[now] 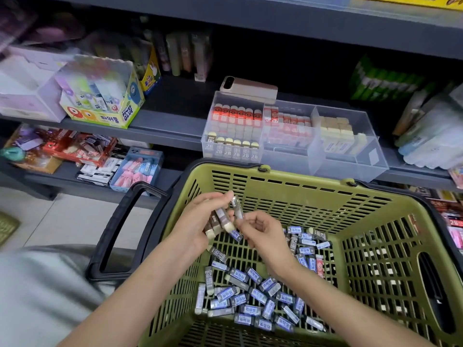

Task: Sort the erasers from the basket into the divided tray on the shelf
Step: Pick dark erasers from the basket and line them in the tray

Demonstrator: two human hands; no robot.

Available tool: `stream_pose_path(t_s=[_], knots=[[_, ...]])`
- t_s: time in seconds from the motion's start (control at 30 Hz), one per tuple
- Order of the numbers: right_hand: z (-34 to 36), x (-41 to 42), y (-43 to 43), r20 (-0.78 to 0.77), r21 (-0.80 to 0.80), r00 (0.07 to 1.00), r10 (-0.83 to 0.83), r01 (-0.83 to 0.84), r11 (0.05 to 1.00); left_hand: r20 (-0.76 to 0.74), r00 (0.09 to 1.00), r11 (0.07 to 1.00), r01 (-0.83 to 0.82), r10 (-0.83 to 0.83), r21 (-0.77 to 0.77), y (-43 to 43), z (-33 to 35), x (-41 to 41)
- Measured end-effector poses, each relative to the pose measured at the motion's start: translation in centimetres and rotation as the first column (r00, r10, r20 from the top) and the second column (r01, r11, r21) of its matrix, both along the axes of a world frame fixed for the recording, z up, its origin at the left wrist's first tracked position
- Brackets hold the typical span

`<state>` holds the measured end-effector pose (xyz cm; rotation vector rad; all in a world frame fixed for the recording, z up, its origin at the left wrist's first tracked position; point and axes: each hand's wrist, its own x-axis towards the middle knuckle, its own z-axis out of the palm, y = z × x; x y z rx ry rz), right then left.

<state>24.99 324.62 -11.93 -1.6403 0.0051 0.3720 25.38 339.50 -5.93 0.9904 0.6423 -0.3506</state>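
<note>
Both grips met at frame centre above the green basket: left hand curled around several erasers, right hand pinching one eraser; the divided tray sat just beyond, upper centre.

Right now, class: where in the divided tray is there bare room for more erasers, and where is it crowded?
In the divided tray, the front of the right compartment is bare, ahead of the cream erasers. The middle compartment's front strip is also free. The left compartment is crowded with red-sleeved and 2B erasers.
</note>
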Motion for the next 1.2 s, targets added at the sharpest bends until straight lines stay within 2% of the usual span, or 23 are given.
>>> stream_pose_path(t_s=[0.1,0.23,0.27,0.33,0.4,0.53,0.63,0.67,0.7,0.73,0.77,0.8,0.83,0.87,0.9,1.03,1.07,1.1,1.2], knots=[[2.6,-0.6,0.6,0.076,-0.040,0.996,0.040,-0.037,0.998,0.018,0.998,0.996,0.051,-0.052,0.077,-0.2,0.0,-0.1],[4.5,-0.2,0.7,0.182,-0.104,0.975,0.126,-0.108,0.989,0.027,0.991,0.990,0.131,-0.132,0.046,-0.4,0.1,-0.1],[4.8,0.1,0.4,0.191,-0.085,0.965,0.179,-0.165,0.983,0.030,0.990,0.990,0.135,-0.136,0.041,-0.3,0.2,-0.1],[4.9,0.7,-0.4,0.163,0.078,0.965,0.205,-0.219,0.973,0.045,0.993,0.994,0.104,-0.105,0.035,-0.2,0.3,0.1],[4.1,1.1,-0.7,0.086,0.218,0.987,0.136,-0.152,0.964,0.054,0.998,0.999,0.033,-0.035,0.028,0.1,0.2,0.5],[0.9,1.0,1.0,0.162,0.129,0.984,0.069,-0.090,0.988,0.022,0.999,0.998,-0.050,0.050,0.044,0.2,0.2,0.7],[-1.4,0.6,2.5,0.099,0.178,0.986,-0.136,0.116,0.977,0.016,0.998,0.998,-0.063,0.064,-0.013,0.0,0.5,0.5],[-2.5,0.4,3.0,0.074,0.139,0.981,-0.180,0.169,0.976,0.028,0.997,0.997,-0.065,0.066,-0.037,0.0,0.7,0.5],[-3.8,0.2,3.3,0.081,0.026,0.984,-0.161,0.159,0.987,0.041,0.997,0.996,-0.066,0.068,-0.056,0.1,1.0,0.6],[-5.1,0.0,3.4,0.094,-0.161,0.994,-0.052,0.067,0.985,0.053,0.996,0.995,-0.067,0.071,-0.079,0.1,1.2,0.7],[-6.2,0.0,3.6,0.058,-0.378,0.991,0.120,-0.089,0.922,0.063,0.995,0.992,-0.070,0.077,-0.109,0.2,1.3,0.8],[-7.3,-0.1,3.7,-0.023,-0.567,0.957,0.291,-0.252,0.785,0.067,0.994,0.987,-0.076,0.086,-0.145,0.2,1.5,0.9],[-8.2,0.0,3.8,-0.107,-0.687,0.911,0.399,-0.358,0.632,0.070,0.993,0.980,-0.083,0.097,-0.181,0.2,1.6,1.0],[-8.8,0.1,4.0,-0.153,-0.747,0.880,0.449,-0.401,0.531,0.070,0.991,0.970,-0.095,0.113,-0.223,0.3,1.7,1.0],[-9.2,0.2,4.3,-0.168,-0.776,0.868,0.467,-0.408,0.481,0.068,0.988,0.955,-0.113,0.137,-0.274,0.4,1.8,1.0],[-9.5,0.8,5.0,-0.164,-0.835,0.856,0.491,-0.385,0.392,0.068,0.975,0.869,-0.155,0.211,-0.469,1.1,2.3,1.0],[-9.2,0.9,4.8,-0.159,-0.832,0.853,0.496,-0.387,0.398,0.060,0.973,0.850,-0.166,0.225,-0.500,1.2,2.4,1.0],[-8.8,0.9,4.5,-0.145,-0.808,0.860,0.490,-0.388,0.443,0.053,0.971,0.839,-0.173,0.233,-0.517,1.3,2.5,1.0],[-6.6,0.4,3.3,-0.078,-0.631,0.907,0.414,-0.366,0.684,0.066,0.972,0.841,-0.160,0.226,-0.517,1.2,2.5,0.8]])
